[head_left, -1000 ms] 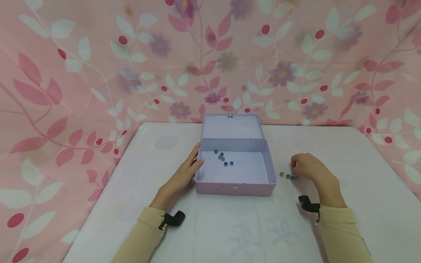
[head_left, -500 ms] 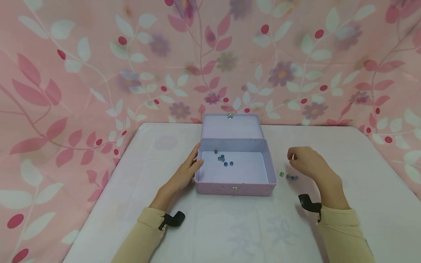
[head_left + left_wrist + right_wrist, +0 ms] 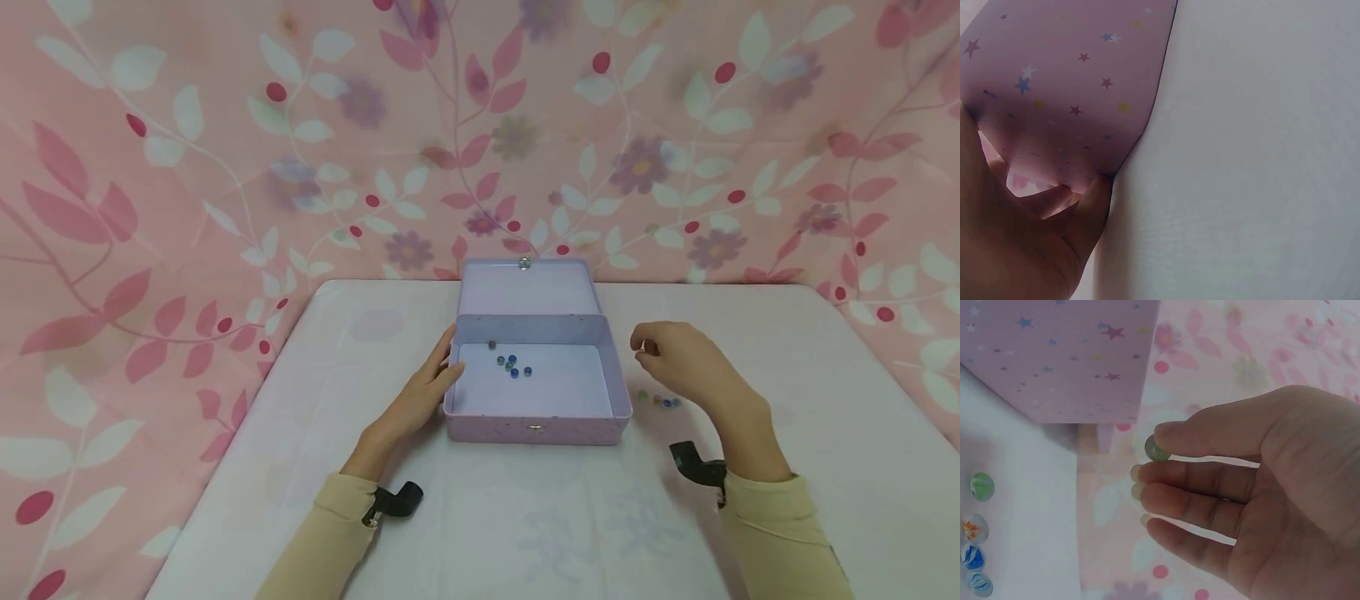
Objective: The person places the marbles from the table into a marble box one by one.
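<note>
A lilac tin box (image 3: 540, 429) with stars on its sides stands with its lid (image 3: 528, 287) raised. My left hand (image 3: 412, 404) holds the box's left side, the thumb at the rim and the fingers along the outer wall. Several marbles (image 3: 514, 373), blue and green among them, lie on the box floor. Just right of the box, above the table, my right hand (image 3: 686, 362) pinches a green marble (image 3: 1157, 449) between thumb and forefinger. Beneath that hand, a green marble (image 3: 982, 486), an orange-and-clear marble (image 3: 975, 529) and blue marbles (image 3: 972, 557) lie in a loose row.
A white cloth (image 3: 360, 333) covers the table. Behind the table hangs a pink curtain (image 3: 645, 125) printed with leaves and flowers. Black camera mounts (image 3: 697, 463) sit on both wrists.
My right hand has lifted off the table and moved left towards the box with a green marble. A few marbles inside the box have rolled slightly. My left hand has stayed put.
</note>
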Motion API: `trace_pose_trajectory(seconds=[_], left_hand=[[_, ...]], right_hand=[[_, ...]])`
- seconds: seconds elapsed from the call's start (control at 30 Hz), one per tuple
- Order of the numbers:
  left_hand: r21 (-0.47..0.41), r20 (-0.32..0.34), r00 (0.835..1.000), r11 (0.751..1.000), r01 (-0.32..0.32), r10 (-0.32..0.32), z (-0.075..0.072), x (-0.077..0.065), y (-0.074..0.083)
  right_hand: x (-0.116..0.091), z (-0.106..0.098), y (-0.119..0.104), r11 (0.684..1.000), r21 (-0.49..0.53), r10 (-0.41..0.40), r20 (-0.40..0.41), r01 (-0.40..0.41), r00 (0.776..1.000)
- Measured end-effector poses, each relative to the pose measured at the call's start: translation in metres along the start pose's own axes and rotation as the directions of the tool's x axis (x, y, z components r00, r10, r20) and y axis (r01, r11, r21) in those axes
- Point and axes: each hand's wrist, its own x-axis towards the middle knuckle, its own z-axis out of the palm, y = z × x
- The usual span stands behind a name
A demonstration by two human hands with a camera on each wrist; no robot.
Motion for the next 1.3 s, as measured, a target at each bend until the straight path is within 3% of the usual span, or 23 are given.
trace_pose_trajectory(seconds=[0.4, 0.63, 0.8, 1.07, 1.3], left_hand=[[-0.018, 0.004, 1.000, 1.000, -0.007, 0.007, 0.000, 0.001, -0.002], [-0.010, -0.038, 0.999, 1.000, -0.026, 0.026, 0.004, 0.014, -0.028], [-0.007, -0.036, 0.999, 1.000, -0.030, 0.030, 0.003, 0.016, -0.033], [0.016, -0.071, 0.996, 0.999, -0.050, 0.051, 0.004, 0.015, -0.033], [0.023, -0.075, 0.996, 0.998, -0.054, 0.055, 0.004, 0.015, -0.033]], right_hand=[[-0.003, 0.016, -0.015, 0.993, 0.076, -0.083, -0.088, 0.090, 0.993], [0.000, 0.027, -0.021, 0.987, -0.005, -0.158, -0.158, 0.159, 0.975], [0.001, 0.029, -0.025, 0.981, -0.039, -0.193, -0.211, 0.189, 0.958], [0.002, 0.038, -0.038, 0.982, -0.018, -0.189, -0.145, 0.189, 0.971], [0.009, 0.051, -0.046, 0.973, -0.043, -0.232, -0.089, 0.229, 0.969]])
